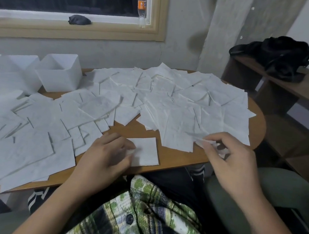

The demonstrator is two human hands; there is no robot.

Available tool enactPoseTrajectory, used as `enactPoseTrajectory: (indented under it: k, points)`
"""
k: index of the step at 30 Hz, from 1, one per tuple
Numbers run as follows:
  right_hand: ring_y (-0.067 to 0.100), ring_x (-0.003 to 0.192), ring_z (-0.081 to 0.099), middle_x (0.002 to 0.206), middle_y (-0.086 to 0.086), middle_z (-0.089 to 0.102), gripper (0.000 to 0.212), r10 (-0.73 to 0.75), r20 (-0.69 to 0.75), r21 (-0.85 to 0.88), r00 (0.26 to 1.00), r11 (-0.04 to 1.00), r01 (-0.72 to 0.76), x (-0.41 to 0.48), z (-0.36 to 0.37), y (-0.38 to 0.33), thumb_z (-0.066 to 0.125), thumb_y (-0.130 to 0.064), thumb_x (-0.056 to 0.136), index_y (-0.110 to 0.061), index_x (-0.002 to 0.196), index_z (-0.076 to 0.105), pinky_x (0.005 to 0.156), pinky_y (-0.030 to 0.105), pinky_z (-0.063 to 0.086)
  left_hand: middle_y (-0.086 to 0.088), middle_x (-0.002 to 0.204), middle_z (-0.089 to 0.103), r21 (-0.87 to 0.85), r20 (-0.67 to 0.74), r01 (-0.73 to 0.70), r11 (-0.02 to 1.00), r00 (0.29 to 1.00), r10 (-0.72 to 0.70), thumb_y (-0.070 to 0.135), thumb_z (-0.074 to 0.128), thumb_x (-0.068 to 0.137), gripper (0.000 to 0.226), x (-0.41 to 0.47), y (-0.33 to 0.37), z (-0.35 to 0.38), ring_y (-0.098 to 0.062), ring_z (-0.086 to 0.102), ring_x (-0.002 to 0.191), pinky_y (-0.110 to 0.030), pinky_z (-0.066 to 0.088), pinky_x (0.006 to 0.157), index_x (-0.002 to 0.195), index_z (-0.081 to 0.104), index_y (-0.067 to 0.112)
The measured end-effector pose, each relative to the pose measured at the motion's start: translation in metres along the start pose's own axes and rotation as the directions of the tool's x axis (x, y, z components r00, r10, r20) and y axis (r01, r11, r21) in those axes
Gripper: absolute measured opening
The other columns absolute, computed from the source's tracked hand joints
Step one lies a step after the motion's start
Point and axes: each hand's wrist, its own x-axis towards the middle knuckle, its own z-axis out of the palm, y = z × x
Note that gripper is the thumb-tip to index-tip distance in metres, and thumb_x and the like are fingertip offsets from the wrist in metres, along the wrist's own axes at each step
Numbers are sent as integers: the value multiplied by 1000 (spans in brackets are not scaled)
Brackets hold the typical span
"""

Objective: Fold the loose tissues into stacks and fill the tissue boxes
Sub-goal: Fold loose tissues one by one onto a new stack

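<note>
tissues lie flat all over the table, from the near left to the far right, many on top of each other. they are spread out like this so each one is easy to pick.

one small folded tissue sits alone on a bare spot at the near edge, right in front of the person. it looks like the start of a stack. the left hand has bent fingers on its left edge, i think to keep it from sliding. the picture is blurry there, so i cannot tell how tight the hold is.

the right hand is to the right, over the near right part of the pile. its thumb and fingers pinch the edge of a loose tissue and lift it a bit. the lifted edge points left and a little far. this one may be next to fold.

the folded tissue lies flat. it is almost square, so it has no clear long side. it is turned a bit, with its near edge lower on the left.

white boxes stand open at the far left. i cannot see tissues in them.
</note>
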Motion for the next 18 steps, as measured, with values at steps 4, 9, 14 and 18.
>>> enactPoseTrajectory:
  k: [4,9,14,18]
  points:
    - [11,87,66,87,-14,70,8,93,4,168,996,981,-92,20,3,-26,76,-17,98,-25,96,75,77,11,48,21,109,64,-34,-5,45,998,999,-46,37,71,100,9,-1,2,-3,-8,62,110,-26,50,87,108,68,40]
    - [12,81,63,84,-14,68,6,44,72,318,996,946,-65,32,17,-61,75,-17,99,-23,97,75,77,16,48,24,112,66,-116,-33,130,985,990,-135,38,78,95,15,0,5,-7,-3,62,114,-13,41,85,106,69,41]
    - [5,76,63,79,-18,66,1,-41,142,504,989,863,-36,32,30,-94,74,-16,100,-17,100,74,75,17,47,22,122,67,-221,3,174,959,984,-178,65,76,89,37,-2,5,-11,0,61,116,-16,42,88,117,66,43]
    - [12,86,70,88,-6,73,2,-39,163,632,986,771,-74,29,43,-110,71,-15,101,-13,101,70,76,23,54,20,121,68,-319,66,184,930,983,-172,64,79,90,38,-1,6,-16,-5,62,110,-33,47,86,117,67,41]
